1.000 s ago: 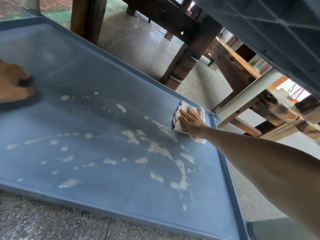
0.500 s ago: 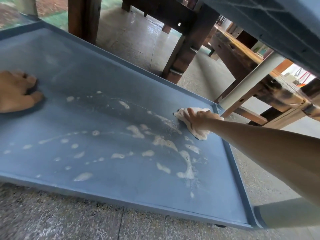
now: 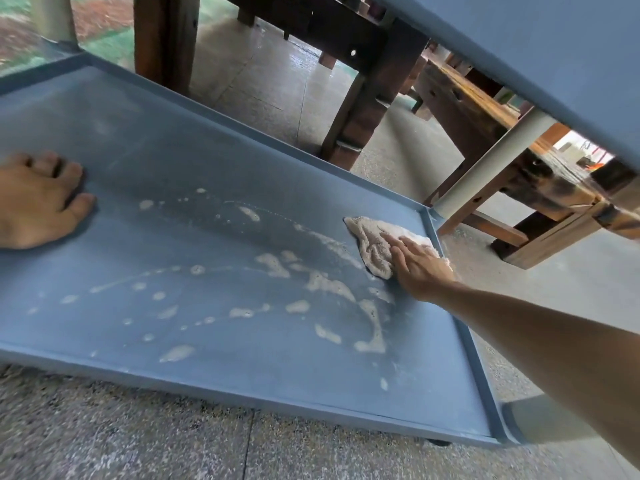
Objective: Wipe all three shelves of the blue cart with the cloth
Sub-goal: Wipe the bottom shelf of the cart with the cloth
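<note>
Head view, near to far: foam (image 3: 325,289) streaks the shelf (image 3: 242,375), running leftward from my right hand (image 3: 420,270), fingers flat and spread, pressing the cloth (image 3: 372,242) at the far right corner. Left hand (image 3: 38,199) rests open, well apart, holding nothing.

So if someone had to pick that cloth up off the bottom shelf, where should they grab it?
Probably at the bunched far-left end of the cloth, coming from above. The right hand lies flat on its near-right part, and the shelf rim crowds the far-right corner. The left end is bare and rumpled, with folds to pinch.
</note>
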